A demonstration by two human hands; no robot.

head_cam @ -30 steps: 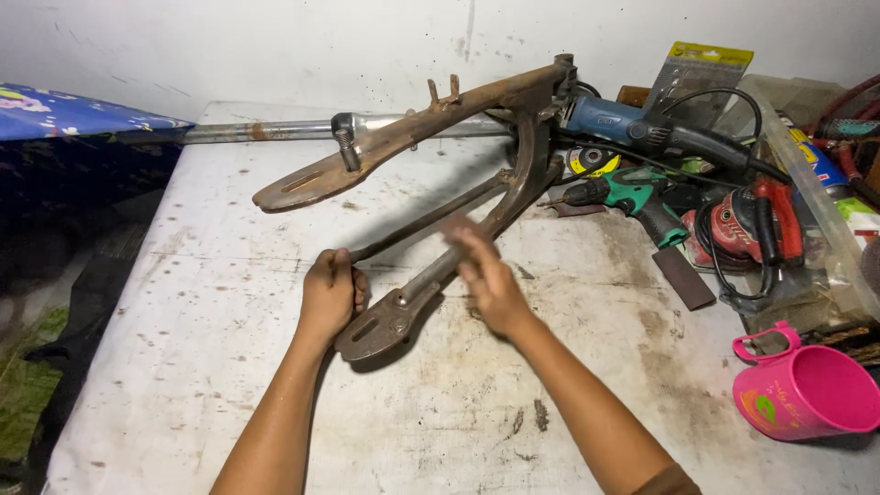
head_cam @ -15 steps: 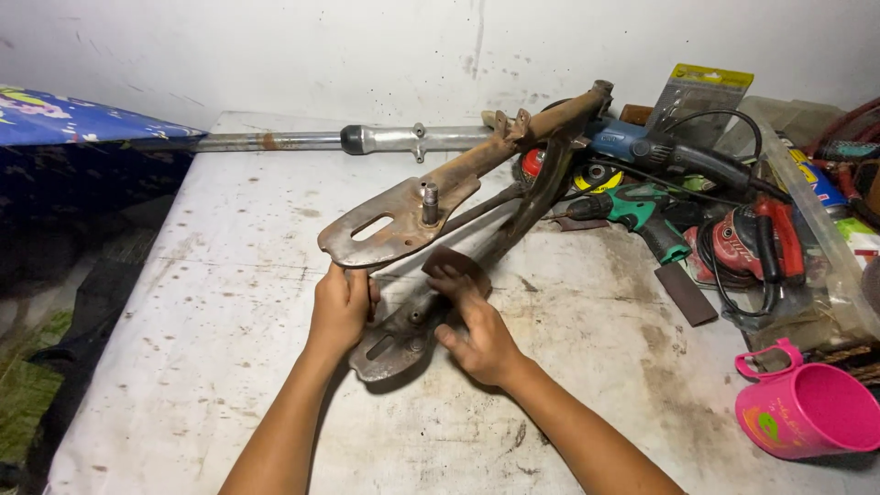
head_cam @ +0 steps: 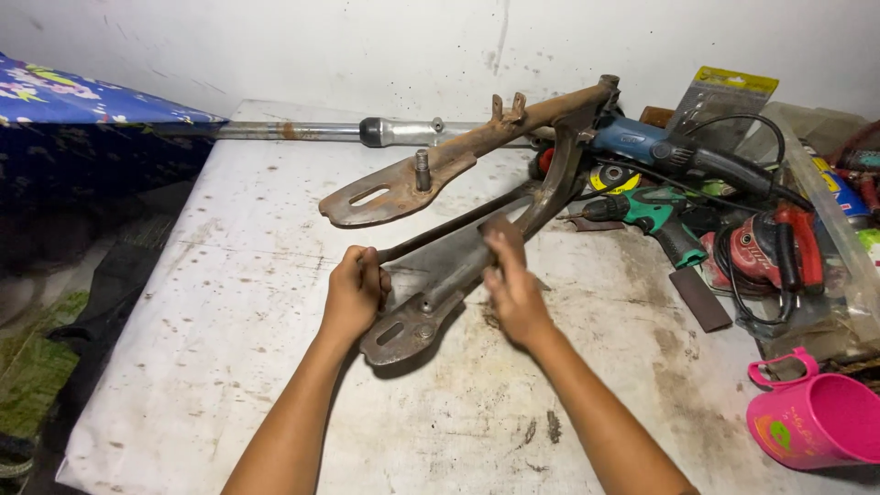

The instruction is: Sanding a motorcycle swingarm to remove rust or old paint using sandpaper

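While the left hand [head_cam: 356,291] wraps its fingers round the thin lower bar of a rusty forked metal frame [head_cam: 477,174], the right hand [head_cam: 510,286] presses what looks like a small brown sanding pad [head_cam: 502,229] against the nearer flat arm, fingers curled over its top. Both hands are closed on their hold; the left seems to be there to steady the frame so the arm does not slide under the rubbing. The frame lies tilted on the stained white worktop [head_cam: 229,321], its nearer slotted end plate [head_cam: 399,332] resting on the surface just between the two wrists, while the farther plate with an upright stud [head_cam: 422,170] stands raised beyond the left hand. Past the fingertips, along the wall, lies a grey metal tube [head_cam: 367,132]. Off beyond the right hand sits a heap of power tools: a blue angle grinder [head_cam: 660,147], a green drill [head_cam: 660,215], a red sander [head_cam: 765,252]. Nearer, well to the right of the right forearm, a pink plastic cup [head_cam: 811,422] stands at the worktop's edge
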